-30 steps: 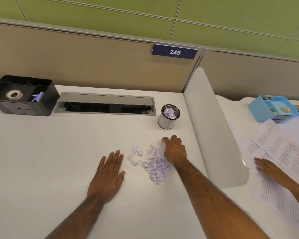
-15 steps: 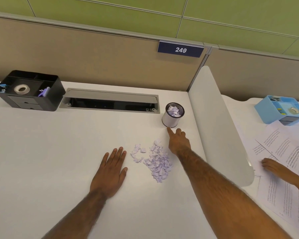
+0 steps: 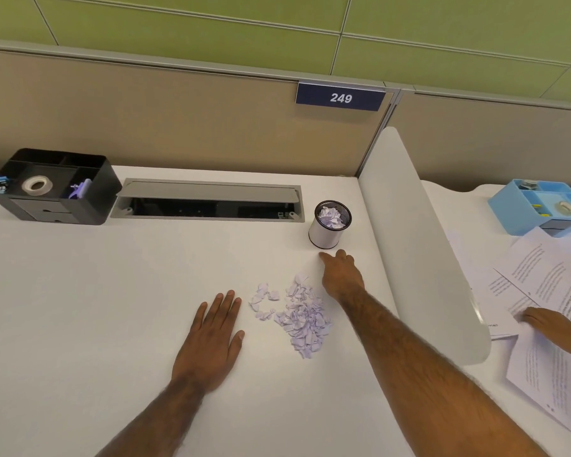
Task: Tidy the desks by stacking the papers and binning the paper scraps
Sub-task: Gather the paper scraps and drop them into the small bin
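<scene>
- Head view: left hand (image 3: 208,338) lies flat, released, on table (image 3: 80,324).
- Near upright bin (image 3: 325,234), right hand (image 3: 340,275): grasp cannot be told.
- Between hands, paper scraps (image 3: 302,319) pile runs near-to-far.

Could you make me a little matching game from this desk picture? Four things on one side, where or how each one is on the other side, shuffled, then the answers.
Things:
1. small bin
2. paper scraps
3. black organiser
4. left hand

Places or states:
A. flat, palm down on the desk
B. at the far left, holding a tape roll
C. crumpled paper already inside
D. loose heap beside the right hand

Pairs: 1-C, 2-D, 3-B, 4-A.
</scene>
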Tool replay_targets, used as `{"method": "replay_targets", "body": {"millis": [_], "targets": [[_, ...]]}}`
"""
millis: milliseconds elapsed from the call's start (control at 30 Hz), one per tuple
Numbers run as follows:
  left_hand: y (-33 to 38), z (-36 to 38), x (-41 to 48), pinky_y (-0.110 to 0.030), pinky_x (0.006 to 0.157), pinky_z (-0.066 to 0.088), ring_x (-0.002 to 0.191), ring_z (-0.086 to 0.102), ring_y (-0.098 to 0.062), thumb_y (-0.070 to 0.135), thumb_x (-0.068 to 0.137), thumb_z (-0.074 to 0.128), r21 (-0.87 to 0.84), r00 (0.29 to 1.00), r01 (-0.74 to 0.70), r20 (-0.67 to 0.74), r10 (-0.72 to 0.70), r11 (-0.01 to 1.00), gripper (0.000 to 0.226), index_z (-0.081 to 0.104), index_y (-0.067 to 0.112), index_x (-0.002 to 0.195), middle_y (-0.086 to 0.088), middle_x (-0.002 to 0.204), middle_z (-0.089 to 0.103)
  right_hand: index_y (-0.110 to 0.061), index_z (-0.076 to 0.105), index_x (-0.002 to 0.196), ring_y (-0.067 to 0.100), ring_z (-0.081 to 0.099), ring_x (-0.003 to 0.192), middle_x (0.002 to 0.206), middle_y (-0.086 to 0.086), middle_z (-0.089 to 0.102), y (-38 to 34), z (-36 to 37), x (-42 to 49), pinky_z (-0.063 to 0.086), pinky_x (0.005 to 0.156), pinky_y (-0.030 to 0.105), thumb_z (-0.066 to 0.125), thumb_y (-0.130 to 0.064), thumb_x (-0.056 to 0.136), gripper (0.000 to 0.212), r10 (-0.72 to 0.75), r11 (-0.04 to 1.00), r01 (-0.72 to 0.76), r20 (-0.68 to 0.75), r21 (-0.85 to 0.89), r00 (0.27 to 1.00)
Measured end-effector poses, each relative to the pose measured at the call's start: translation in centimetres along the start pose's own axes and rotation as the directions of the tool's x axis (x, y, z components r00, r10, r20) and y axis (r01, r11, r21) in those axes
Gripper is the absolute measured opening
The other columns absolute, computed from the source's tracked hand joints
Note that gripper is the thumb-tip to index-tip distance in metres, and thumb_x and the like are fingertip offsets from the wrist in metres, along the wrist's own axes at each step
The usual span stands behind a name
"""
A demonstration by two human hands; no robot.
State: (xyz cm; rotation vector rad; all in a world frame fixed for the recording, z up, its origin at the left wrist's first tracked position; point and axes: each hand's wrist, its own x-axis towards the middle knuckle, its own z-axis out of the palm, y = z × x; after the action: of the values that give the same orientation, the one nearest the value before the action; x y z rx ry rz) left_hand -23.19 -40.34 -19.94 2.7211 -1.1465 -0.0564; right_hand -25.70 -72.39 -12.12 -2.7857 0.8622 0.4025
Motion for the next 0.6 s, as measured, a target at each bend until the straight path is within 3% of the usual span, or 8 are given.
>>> {"method": "replay_targets", "body": {"millis": [133, 200, 267, 300, 367, 433, 533, 600], "targets": [[0.0, 0.0, 0.2, -0.043, 0.125, 0.012, 0.157, 0.015, -0.017, 0.043, 0.104, 0.027, -0.006, 1.0, 0.004, 0.005, -0.004, 1.0, 0.063, 0.022, 0.016, 0.162, 0.0, 0.17, 0.016, -0.023, 0.057, 0.139, 0.029, 0.042, 0.126, 0.131, 0.012, 0.047, -0.1, 1.0, -1.2, 0.049, 0.097, 0.043, 0.041, 0.002, 0.09, 0.057, 0.016, 0.988, -0.009, -0.041, 0.157, 0.999], [0.0, -0.1, 0.3, -0.043, 0.125, 0.011, 0.156, 0.016, -0.017, 0.043, 0.104, 0.027, -0.007, 1.0, 0.003, 0.008, -0.003, 1.0, 0.064, 0.023, 0.016, 0.161, 0.0, 0.17, 0.016, -0.021, 0.075, 0.11, 0.025, 0.05, 0.117, 0.119, 0.01, 0.057, -0.2, 1.8, -2.1, 0.048, 0.091, 0.032, 0.043, 0.007, 0.083, 0.051, 0.009, 0.937, 0.016, -0.071, 0.35, 0.997], [0.0, -0.3, 0.3, -0.043, 0.126, 0.01, 0.156, 0.017, -0.018, 0.043, 0.104, 0.026, -0.011, 1.0, 0.006, 0.017, -0.006, 1.0, 0.064, 0.022, 0.016, 0.161, -0.001, 0.17, 0.017, -0.022, 0.076, 0.079, 0.021, 0.062, 0.103, 0.104, 0.008, 0.068, -0.1, 2.3, -2.9, 0.045, 0.079, 0.024, 0.043, 0.01, 0.077, 0.045, 0.119, 0.831, -0.024, -0.136, 0.556, 0.984], [0.0, -0.4, 0.3, -0.042, 0.126, 0.01, 0.156, 0.016, -0.018, 0.043, 0.104, 0.025, -0.008, 1.0, 0.006, 0.023, -0.006, 1.0, 0.064, 0.022, 0.016, 0.162, -0.001, 0.17, 0.016, -0.019, 0.074, 0.074, 0.019, 0.066, 0.096, 0.099, 0.007, 0.07, 0.2, 2.2, -3.5, 0.045, 0.074, 0.023, 0.042, 0.01, 0.076, 0.043, 0.204, 0.775, -0.068, -0.147, 0.629, 0.968], [0.1, -0.3, 0.2, -0.042, 0.126, 0.009, 0.156, 0.016, -0.017, 0.043, 0.104, 0.024, -0.005, 1.0, 0.01, 0.025, -0.01, 1.0, 0.064, 0.022, 0.016, 0.162, -0.001, 0.17, 0.016, -0.012, 0.071, 0.076, 0.02, 0.067, 0.089, 0.092, 0.005, 0.072, 0.7, 2.4, -5.3, 0.045, 0.066, 0.022, 0.044, 0.009, 0.081, 0.034, 0.336, 0.696, -0.141, -0.146, 0.705, 0.93], [0.1, -0.3, 0.0, -0.043, 0.126, 0.01, 0.156, 0.017, -0.018, 0.043, 0.103, 0.025, -0.016, 0.999, 0.015, 0.029, -0.014, 1.0, 0.064, 0.023, 0.016, 0.161, -0.002, 0.17, 0.018, -0.012, 0.067, 0.081, 0.023, 0.068, 0.091, 0.092, 0.002, 0.07, 1.1, 3.3, -7.3, 0.043, 0.067, 0.025, 0.048, 0.002, 0.085, 0.024, 0.384, 0.696, -0.174, -0.157, 0.696, 0.91], [-0.2, -0.3, 0.2, -0.045, 0.125, 0.012, 0.156, 0.021, -0.021, 0.044, 0.103, 0.024, -0.017, 0.999, 0.01, 0.039, -0.01, 1.0, 0.065, 0.025, 0.013, 0.161, -0.004, 0.169, 0.019, -0.01, 0.066, 0.115, 0.028, 0.057, 0.125, 0.126, 0.005, 0.064, 0.6, 6.2, -10.7, 0.043, 0.097, 0.03, 0.05, -0.005, 0.094, 0.026, 0.267, 0.784, -0.113, -0.167, 0.611, 0.949], [-0.1, -0.5, 0.3, -0.046, 0.124, 0.012, 0.155, 0.024, -0.024, 0.045, 0.103, 0.022, -0.023, 0.998, 0.001, 0.055, 0.0, 1.0, 0.066, 0.027, 0.012, 0.16, -0.006, 0.168, 0.02, -0.008, 0.05, 0.145, 0.025, 0.029, 0.151, 0.158, 0.007, 0.04, -0.5, 8.1, -13.0, 0.024, 0.121, 0.035, 0.047, -0.019, 0.103, 0.043, 0.159, 0.851, -0.079, -0.111, 0.519, 0.981]]}}
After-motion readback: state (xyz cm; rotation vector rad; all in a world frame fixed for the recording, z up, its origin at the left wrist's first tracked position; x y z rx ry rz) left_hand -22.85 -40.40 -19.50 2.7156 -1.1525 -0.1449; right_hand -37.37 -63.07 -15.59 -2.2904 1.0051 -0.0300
